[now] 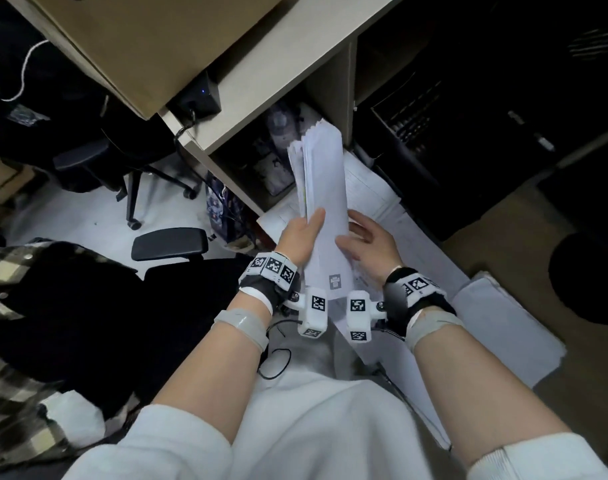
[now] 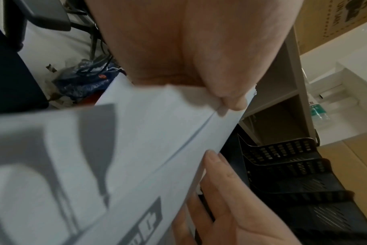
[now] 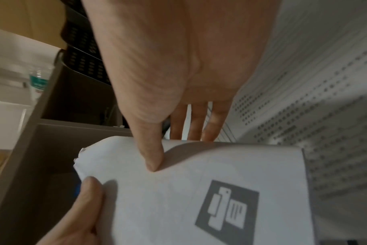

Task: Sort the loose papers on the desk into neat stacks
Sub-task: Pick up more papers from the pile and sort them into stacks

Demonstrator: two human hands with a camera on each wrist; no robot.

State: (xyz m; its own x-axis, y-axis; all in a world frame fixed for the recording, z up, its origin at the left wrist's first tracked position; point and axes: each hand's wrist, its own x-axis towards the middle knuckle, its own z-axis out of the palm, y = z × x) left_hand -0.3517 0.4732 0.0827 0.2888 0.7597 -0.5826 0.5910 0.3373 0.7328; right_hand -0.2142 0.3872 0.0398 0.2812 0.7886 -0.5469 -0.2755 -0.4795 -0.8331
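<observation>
Bundle: a sheaf of white papers (image 1: 325,202) held up between both hands, over more sheets (image 1: 371,192) spread below; not on the desk (image 1: 261,74) itself. Far edges ragged and stepped, not yet squared.
Left hand: left hand (image 1: 300,237) grips the bundle's left edge, thumb laid along the top sheet, fingers hidden behind the paper.
Right hand: right hand (image 1: 371,240) holds the right edge; in the right wrist view the thumb (image 3: 151,149) presses on the top sheet and the fingers (image 3: 196,122) go straight down behind it, slightly spread. Pinch of thumb against fingers.
Top sheet: blank but for a grey printed icon (image 3: 226,208) near the wrist end.
Handling (judged): light, floppy, sheets slide on one another. The bundle bows under the thumbs; a one-sided grip would likely let it fan out or spill. Best taken at both long edges, near mid-length, loosely enough to tap the short edge square on a flat surface.
Other stacks: a white pile (image 1: 503,327) lies to the right, well apart from the bundle.
Around: black mesh trays (image 2: 283,159) just beside the bundle on the right; cardboard box (image 1: 150,39) on the desk; black device (image 1: 198,98) with blue light; chair armrest (image 1: 169,242) to the left.
Obstruction: desk shelf panel (image 1: 333,88) stands close behind the bundle's far end and could catch the ragged edge.
</observation>
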